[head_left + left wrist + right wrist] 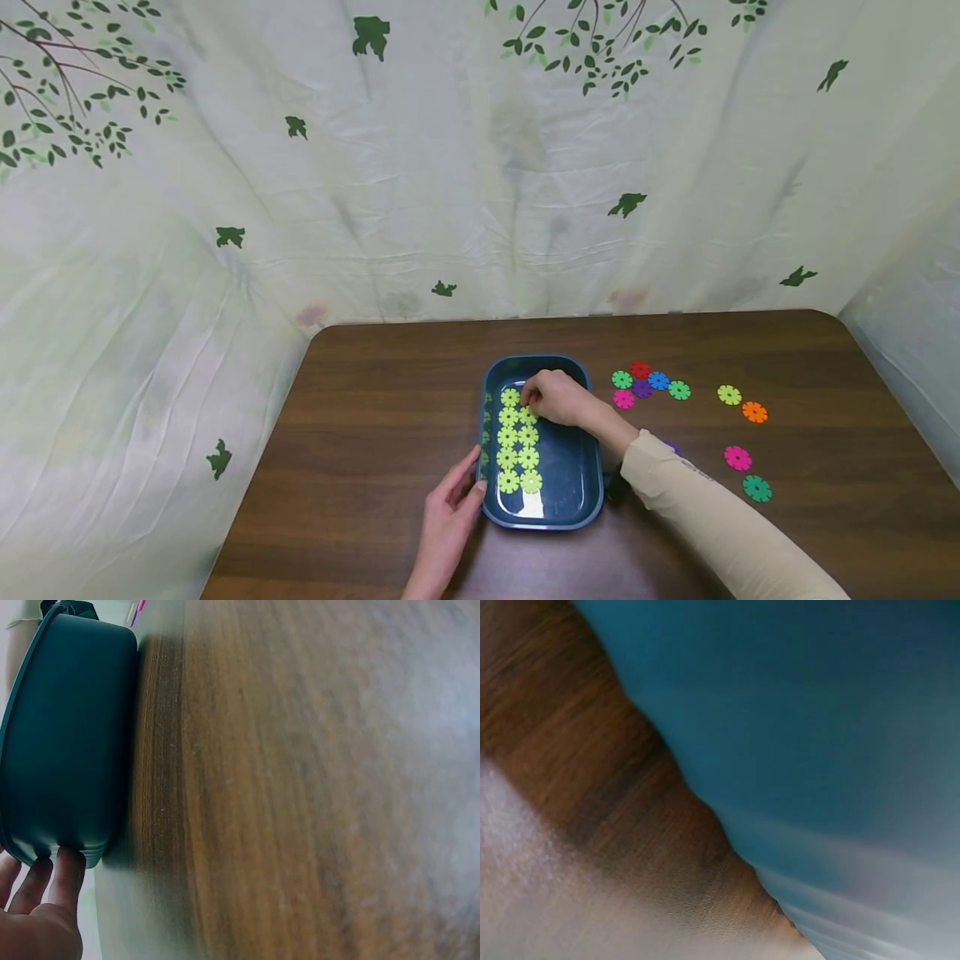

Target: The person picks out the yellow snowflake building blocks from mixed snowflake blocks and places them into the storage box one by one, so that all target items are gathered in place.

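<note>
A dark blue tray [570,492] lies lengthwise on the table, holding two columns of yellow-green flower-shaped discs [507,457]. My right hand [557,398] reaches in over its far part, fingers bent down at the far end of the right column. The fingertips hide that spot, and I cannot tell whether a disc is between them. My left hand [450,517] rests against the tray's left side with thumb and fingers at the rim. In the left wrist view, fairly straight fingers of the left hand [49,915] touch the tray's outer wall [71,727].
Right of the tray lie loose flower discs: a group with a red one [640,370], a yellow-green one [729,395], an orange one [754,412], a pink one [738,458] and a green one [757,488]. A leaf-print cloth [480,167] hangs behind the wooden table [360,467].
</note>
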A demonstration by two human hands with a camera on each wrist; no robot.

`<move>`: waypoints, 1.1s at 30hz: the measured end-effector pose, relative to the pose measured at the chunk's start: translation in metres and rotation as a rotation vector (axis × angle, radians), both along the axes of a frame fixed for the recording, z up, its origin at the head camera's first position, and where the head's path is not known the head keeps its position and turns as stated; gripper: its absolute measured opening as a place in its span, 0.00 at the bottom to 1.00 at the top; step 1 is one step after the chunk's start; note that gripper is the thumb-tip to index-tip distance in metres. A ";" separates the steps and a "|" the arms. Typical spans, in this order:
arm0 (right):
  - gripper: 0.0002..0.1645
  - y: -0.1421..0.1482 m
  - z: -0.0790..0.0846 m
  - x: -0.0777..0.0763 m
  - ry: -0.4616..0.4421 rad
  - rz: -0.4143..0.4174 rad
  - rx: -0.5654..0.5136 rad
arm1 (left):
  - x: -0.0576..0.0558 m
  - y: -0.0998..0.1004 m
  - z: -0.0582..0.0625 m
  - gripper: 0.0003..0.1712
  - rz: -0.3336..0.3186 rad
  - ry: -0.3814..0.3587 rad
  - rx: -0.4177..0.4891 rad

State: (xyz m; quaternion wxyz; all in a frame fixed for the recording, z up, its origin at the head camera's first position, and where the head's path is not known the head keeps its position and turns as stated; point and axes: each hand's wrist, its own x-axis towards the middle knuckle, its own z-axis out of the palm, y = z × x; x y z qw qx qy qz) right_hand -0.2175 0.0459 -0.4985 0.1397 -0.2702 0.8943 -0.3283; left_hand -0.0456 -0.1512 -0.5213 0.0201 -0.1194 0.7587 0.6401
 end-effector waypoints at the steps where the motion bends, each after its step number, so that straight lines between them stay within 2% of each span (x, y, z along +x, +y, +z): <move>1: 0.07 0.000 0.000 0.000 0.002 -0.004 -0.005 | 0.000 0.000 0.000 0.26 0.002 -0.008 -0.003; 6: 0.08 0.000 0.000 0.000 0.008 -0.033 -0.064 | -0.001 0.000 0.000 0.26 0.004 -0.027 -0.006; 17: 0.10 0.004 0.001 -0.001 0.030 -0.088 -0.230 | 0.001 0.001 -0.001 0.26 0.002 0.019 -0.003; 27: 0.13 0.007 0.005 0.003 -0.011 -0.145 -0.415 | 0.000 0.002 0.001 0.26 0.015 -0.023 0.009; 33: 0.14 0.015 0.010 0.011 0.000 -0.154 -0.441 | -0.001 0.002 0.001 0.26 0.017 -0.030 0.003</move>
